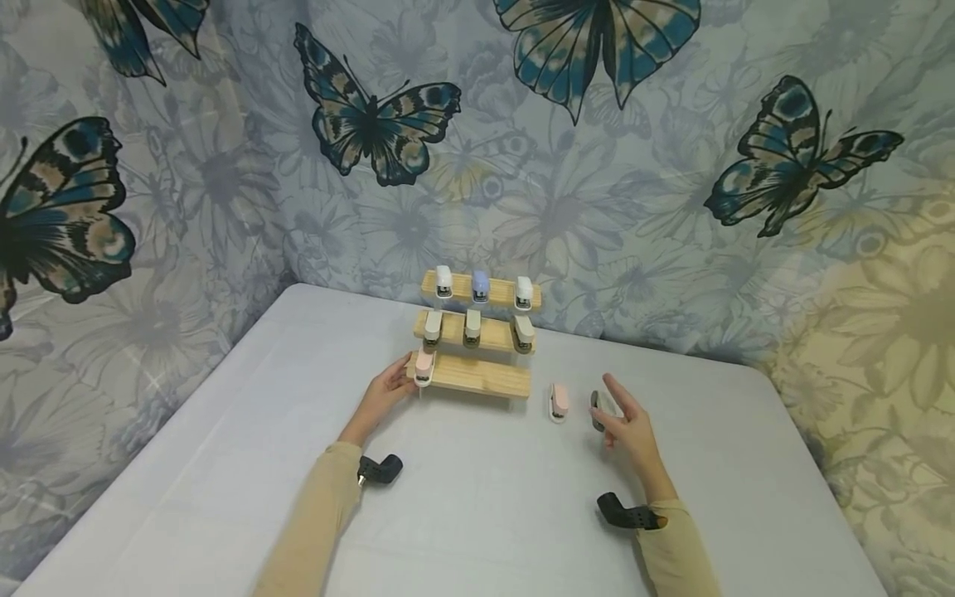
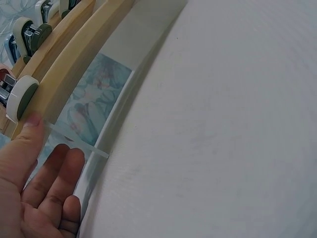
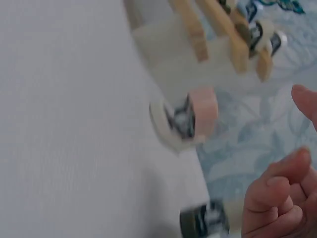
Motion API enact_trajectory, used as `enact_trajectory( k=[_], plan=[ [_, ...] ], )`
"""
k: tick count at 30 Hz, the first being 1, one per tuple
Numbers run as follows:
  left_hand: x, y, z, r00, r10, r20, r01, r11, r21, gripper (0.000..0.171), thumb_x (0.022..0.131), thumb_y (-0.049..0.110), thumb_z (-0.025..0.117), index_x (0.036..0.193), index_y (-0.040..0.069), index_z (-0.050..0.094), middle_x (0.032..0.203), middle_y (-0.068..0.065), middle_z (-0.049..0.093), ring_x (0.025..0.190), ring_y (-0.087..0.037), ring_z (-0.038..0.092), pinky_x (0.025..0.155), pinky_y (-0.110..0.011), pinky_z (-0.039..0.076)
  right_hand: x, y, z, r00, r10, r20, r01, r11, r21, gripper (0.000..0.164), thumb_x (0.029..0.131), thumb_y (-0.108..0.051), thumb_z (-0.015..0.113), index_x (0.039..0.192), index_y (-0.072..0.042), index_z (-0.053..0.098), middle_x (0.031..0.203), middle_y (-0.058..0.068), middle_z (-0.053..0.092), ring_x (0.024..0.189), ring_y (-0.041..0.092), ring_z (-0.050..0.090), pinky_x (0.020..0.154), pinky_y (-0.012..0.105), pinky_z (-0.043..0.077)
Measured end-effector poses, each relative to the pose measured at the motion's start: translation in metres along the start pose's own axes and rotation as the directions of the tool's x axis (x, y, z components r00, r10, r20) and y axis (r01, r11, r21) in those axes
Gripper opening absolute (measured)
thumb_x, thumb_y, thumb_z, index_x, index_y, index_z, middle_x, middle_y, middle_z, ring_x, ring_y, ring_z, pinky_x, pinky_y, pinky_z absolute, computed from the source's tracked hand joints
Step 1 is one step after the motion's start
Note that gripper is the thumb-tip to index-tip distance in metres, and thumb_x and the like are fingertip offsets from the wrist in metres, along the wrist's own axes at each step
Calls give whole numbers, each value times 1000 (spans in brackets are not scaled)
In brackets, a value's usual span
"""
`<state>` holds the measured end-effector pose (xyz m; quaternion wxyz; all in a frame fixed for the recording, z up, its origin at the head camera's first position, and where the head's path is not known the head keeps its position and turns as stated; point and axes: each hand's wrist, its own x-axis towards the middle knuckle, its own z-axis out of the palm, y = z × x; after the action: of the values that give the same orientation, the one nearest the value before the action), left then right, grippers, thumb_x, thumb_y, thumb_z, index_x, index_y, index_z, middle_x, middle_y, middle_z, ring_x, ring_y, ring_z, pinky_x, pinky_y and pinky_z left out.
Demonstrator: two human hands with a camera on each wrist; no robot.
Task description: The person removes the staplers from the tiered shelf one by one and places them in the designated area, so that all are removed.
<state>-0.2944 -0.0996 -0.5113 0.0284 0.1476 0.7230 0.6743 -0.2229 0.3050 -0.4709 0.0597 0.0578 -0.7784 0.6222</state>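
Note:
At the left end of the bottom shelf of a wooden tiered rack [image 1: 477, 375], my left hand [image 1: 388, 388] grips the board. Its thumb presses the front edge in the left wrist view, with the other fingers curled below. Just beside that thumb stands a pink-topped mini stapler [image 1: 424, 367]. My right hand [image 1: 630, 427] is over the table, index finger stretched out and apart from the thumb. A cream-and-grey mini stapler [image 1: 599, 412] lies right at its fingers, partly covered by the hand. Left of it, another pink mini stapler [image 1: 559, 402] rests on the table.
Three mini staplers stand on the top shelf [image 1: 501, 292], the middle one lavender [image 1: 480, 287]. Three cream ones line the middle shelf [image 1: 496, 333]. Clear legs [image 2: 81, 143] hold up the rack on a white-covered table [image 1: 477, 506]. A butterfly-patterned backdrop [image 1: 559, 207] rises behind.

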Motion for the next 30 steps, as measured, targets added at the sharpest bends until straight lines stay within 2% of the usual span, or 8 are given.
enact_trajectory(
  k=[4,9,15,18,20,25,28,30],
  plan=[
    [-3,14,2,1000,1,20,0,1000,-22,61,87,4,57,138,-2,26,119,-27,47,102,-31,52,86,-31,44,1,-18,22,997,11,74,-14,999,47,58,86,-8,61,137,-1,34,139,15,32,39,7,34,37,22,37],
    [-7,25,4,999,19,28,-19,1000,7,60,87,0,56,137,-6,24,119,-29,46,99,-29,54,83,-30,45,-2,-40,55,978,26,207,-40,997,65,51,88,-4,57,134,3,36,137,19,33,41,9,35,39,23,38],
    [-2,10,2,1000,-18,13,19,999,-38,61,86,9,60,138,1,29,127,-21,45,105,-28,52,87,-30,43,4,-50,86,952,23,306,-51,995,85,56,87,-6,58,135,4,32,140,19,29,41,11,34,38,23,37],
    [0,1,1,999,-32,20,33,998,-50,64,86,18,61,139,5,29,128,-16,47,107,-23,52,89,-30,41,10,-51,97,931,53,362,-94,991,96,60,87,-9,59,138,2,29,142,17,26,40,14,31,37,24,36],
    [-1,-1,1,999,-24,26,25,998,-50,64,87,21,60,140,6,29,124,-16,51,101,-24,55,87,-33,43,16,-47,102,916,82,393,-130,987,96,63,87,-11,60,139,-1,28,143,14,25,40,16,29,37,25,35],
    [-5,3,-1,1000,2,24,0,999,-46,60,89,18,57,140,5,28,114,-18,57,82,-22,60,76,-34,48,30,-41,122,898,119,423,-173,981,91,69,82,-19,67,140,-9,31,143,6,28,41,14,30,37,25,35],
    [-8,14,-1,999,1,39,2,998,-57,58,91,12,54,140,1,26,113,-23,55,82,-26,60,78,-37,47,33,-49,135,897,124,425,-175,981,83,70,81,-20,68,139,-9,32,142,7,28,43,14,34,39,25,38],
    [-9,16,-2,999,-2,52,5,998,-60,57,91,11,53,140,0,24,113,-24,55,83,-27,60,79,-37,47,35,-51,143,899,126,420,-177,981,84,69,81,-20,69,139,-9,33,143,7,28,43,14,35,41,25,38]
  ],
)
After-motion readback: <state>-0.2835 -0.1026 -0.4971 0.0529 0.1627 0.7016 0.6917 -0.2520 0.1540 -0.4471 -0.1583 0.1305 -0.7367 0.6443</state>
